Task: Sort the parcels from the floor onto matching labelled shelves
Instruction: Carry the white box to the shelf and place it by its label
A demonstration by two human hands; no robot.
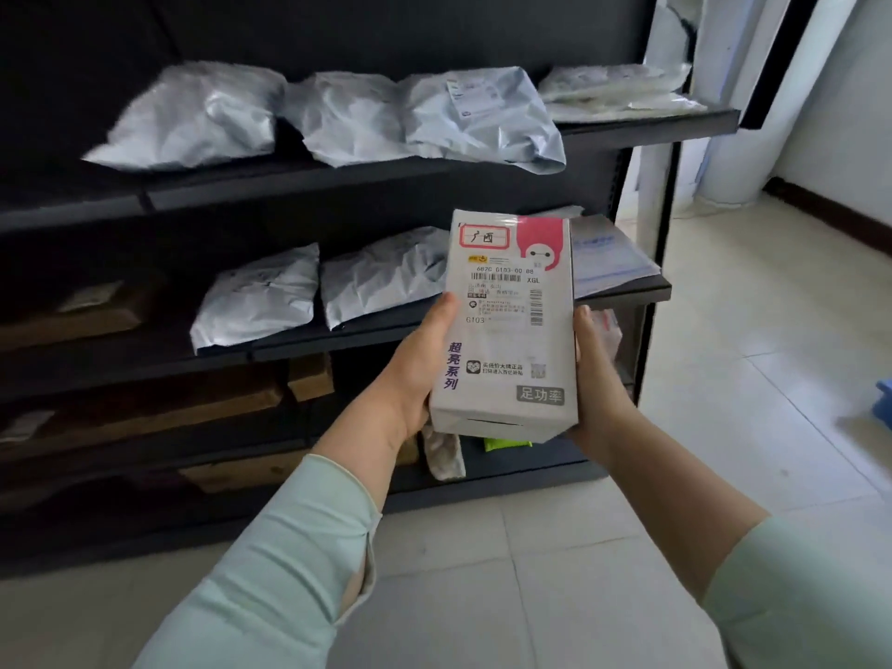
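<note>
Here, white boxed parcel (511,325) upright, clamped between left hand (415,364) at 9 o'clock and right hand (591,379) at 3 o'clock. Beyond, grey mailer bags (193,115) at 11 o'clock.

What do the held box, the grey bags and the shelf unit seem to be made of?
The held box looks like thin cardboard under glossy film: sharp folded edges, sheen near the top. The grey bags are probably soft plastic mailers: crumpled, shiny. The shelf unit is likely dark painted metal, matt: thin straight edges.
</note>
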